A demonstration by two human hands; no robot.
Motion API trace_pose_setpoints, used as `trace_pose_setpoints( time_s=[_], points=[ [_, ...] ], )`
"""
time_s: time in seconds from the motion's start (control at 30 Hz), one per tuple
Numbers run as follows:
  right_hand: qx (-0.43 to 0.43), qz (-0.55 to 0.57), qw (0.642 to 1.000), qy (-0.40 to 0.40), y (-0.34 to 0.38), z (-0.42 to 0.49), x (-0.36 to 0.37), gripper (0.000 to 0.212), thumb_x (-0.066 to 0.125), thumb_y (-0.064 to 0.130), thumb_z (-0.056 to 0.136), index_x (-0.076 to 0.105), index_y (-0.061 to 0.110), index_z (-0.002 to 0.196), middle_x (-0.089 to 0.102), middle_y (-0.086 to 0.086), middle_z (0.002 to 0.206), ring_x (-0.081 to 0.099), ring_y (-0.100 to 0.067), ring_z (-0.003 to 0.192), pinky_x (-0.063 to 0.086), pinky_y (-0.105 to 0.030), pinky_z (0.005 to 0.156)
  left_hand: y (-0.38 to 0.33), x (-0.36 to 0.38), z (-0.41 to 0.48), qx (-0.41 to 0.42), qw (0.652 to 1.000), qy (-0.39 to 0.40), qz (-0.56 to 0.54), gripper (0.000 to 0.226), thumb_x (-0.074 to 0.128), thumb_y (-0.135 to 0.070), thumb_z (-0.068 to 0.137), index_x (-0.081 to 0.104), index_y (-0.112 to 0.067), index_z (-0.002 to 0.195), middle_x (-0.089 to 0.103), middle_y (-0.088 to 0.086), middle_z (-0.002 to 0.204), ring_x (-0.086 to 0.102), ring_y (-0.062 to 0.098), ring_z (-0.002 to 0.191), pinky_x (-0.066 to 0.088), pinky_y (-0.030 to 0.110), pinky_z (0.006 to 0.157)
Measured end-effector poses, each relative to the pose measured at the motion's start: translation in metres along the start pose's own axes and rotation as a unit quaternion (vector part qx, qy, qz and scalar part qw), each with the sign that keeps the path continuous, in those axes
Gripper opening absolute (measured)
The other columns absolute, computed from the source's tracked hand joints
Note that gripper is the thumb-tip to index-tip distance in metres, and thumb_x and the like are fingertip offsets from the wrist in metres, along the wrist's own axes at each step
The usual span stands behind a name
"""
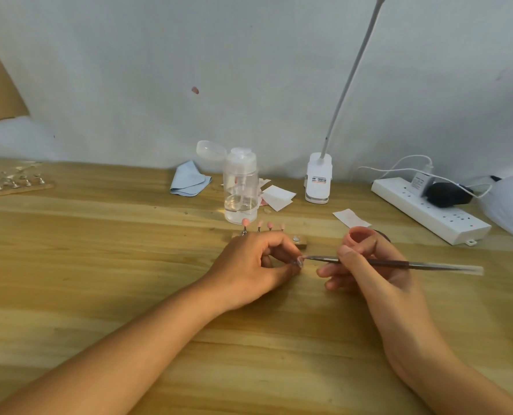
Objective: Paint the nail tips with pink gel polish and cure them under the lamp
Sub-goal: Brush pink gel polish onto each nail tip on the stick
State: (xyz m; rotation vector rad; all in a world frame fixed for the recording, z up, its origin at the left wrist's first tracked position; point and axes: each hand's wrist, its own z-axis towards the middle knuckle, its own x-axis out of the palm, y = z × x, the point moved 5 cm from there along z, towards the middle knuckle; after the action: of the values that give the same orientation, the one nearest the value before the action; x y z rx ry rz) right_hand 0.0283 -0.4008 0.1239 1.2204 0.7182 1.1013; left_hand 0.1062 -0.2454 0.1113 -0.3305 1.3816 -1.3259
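Note:
My left hand (258, 265) pinches a small nail tip (300, 261) on its stand between thumb and fingers, low over the table. My right hand (366, 265) grips a thin gel brush (399, 264) like a pen, and the bristle end touches the nail tip. A small pink polish pot (359, 235) sits just behind my right fingers. Several pink nail tips (264, 225) stand on a wooden holder strip (300, 240) right behind my left hand. The white clip lamp (318, 181) stands at the back with its gooseneck rising up and right.
A clear pump bottle (240, 190) with its lid off stands behind the holder. Also there are a blue cloth (189, 179), white wipes (279, 197), a white power strip (429, 209) at right, and another rack of nail stands (12, 182) far left.

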Motion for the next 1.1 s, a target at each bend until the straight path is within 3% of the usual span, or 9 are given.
trace_pose_setpoints(
  time_s=[0.13,0.37,0.57,0.63,0.77,0.9,1.0,1.1],
  points=[
    [-0.002,-0.018,1.0,0.015,0.0004,-0.0011,0.001,0.024,0.057,0.0,0.092,0.043,-0.012,0.078,0.053,-0.037,0.114,0.068,-0.015,0.056,0.052,-0.019,0.052,-0.0026,0.0001,0.0,0.002,1.0,-0.001,-0.01,0.017,0.075,-0.012,0.084,0.069,-0.027,0.081,0.076,-0.009,0.086,0.042,-0.005,0.044,0.029,0.007,0.048],
    [0.002,-0.021,1.0,0.008,0.0029,-0.0023,0.0005,0.024,0.056,0.0,0.093,0.043,-0.015,0.08,0.052,-0.033,0.121,0.069,-0.015,0.056,0.053,-0.019,0.053,-0.0032,-0.0002,-0.0003,0.002,1.0,-0.001,-0.006,0.016,0.077,-0.014,0.083,0.069,-0.028,0.08,0.076,-0.008,0.086,0.044,-0.007,0.046,0.029,0.009,0.049],
    [-0.005,-0.018,1.0,0.004,0.0023,-0.0023,0.0008,0.023,0.056,0.0,0.094,0.043,-0.008,0.076,0.054,-0.034,0.116,0.068,-0.016,0.055,0.052,-0.02,0.051,-0.0032,0.0,0.0001,0.006,1.0,-0.003,-0.018,0.019,0.077,-0.011,0.083,0.067,-0.026,0.078,0.076,-0.007,0.083,0.046,-0.009,0.047,0.029,0.007,0.05],
    [-0.021,-0.01,1.0,-0.002,0.0018,-0.0014,-0.0011,0.02,0.056,0.0,0.094,0.046,-0.006,0.077,0.057,-0.027,0.107,0.067,-0.016,0.056,0.051,-0.021,0.051,-0.0032,0.0004,-0.0001,0.007,1.0,-0.001,-0.027,0.02,0.077,-0.008,0.082,0.067,-0.024,0.077,0.076,-0.007,0.083,0.048,-0.01,0.047,0.03,0.006,0.05],
    [-0.049,-0.003,0.999,0.004,0.0022,-0.0014,-0.0032,0.014,0.058,0.007,0.092,0.051,0.0,0.083,0.065,-0.006,0.069,0.06,-0.014,0.056,0.048,-0.02,0.055,-0.0021,-0.0002,0.0,0.006,1.0,0.001,-0.03,0.022,0.077,-0.008,0.082,0.066,-0.026,0.076,0.076,-0.009,0.084,0.046,-0.007,0.047,0.03,0.007,0.051],
    [-0.027,-0.003,0.999,0.022,-0.0013,-0.0011,0.0003,0.018,0.059,0.007,0.092,0.049,-0.002,0.08,0.064,-0.023,0.082,0.064,-0.015,0.056,0.051,-0.019,0.055,-0.0017,-0.0006,0.0005,0.005,1.0,-0.004,-0.027,0.026,0.078,-0.008,0.081,0.065,-0.03,0.074,0.076,-0.009,0.085,0.044,-0.005,0.046,0.03,0.008,0.051],
    [-0.024,-0.001,1.0,0.017,-0.0011,-0.0011,0.0005,0.019,0.058,0.006,0.092,0.047,-0.003,0.08,0.061,-0.023,0.093,0.066,-0.015,0.056,0.051,-0.02,0.053,-0.0026,-0.0003,0.0005,0.008,1.0,-0.005,-0.022,0.023,0.078,-0.008,0.081,0.066,-0.027,0.075,0.076,-0.004,0.085,0.046,-0.007,0.046,0.03,0.007,0.051],
    [-0.028,-0.004,1.0,0.007,0.0004,-0.0018,-0.0017,0.021,0.058,0.005,0.093,0.045,-0.008,0.083,0.058,-0.033,0.096,0.066,-0.015,0.055,0.05,-0.02,0.052,-0.0022,-0.0002,0.0003,0.005,1.0,-0.001,-0.022,0.017,0.079,-0.01,0.081,0.067,-0.022,0.077,0.077,-0.004,0.086,0.044,-0.006,0.045,0.029,0.007,0.05]
  ],
)
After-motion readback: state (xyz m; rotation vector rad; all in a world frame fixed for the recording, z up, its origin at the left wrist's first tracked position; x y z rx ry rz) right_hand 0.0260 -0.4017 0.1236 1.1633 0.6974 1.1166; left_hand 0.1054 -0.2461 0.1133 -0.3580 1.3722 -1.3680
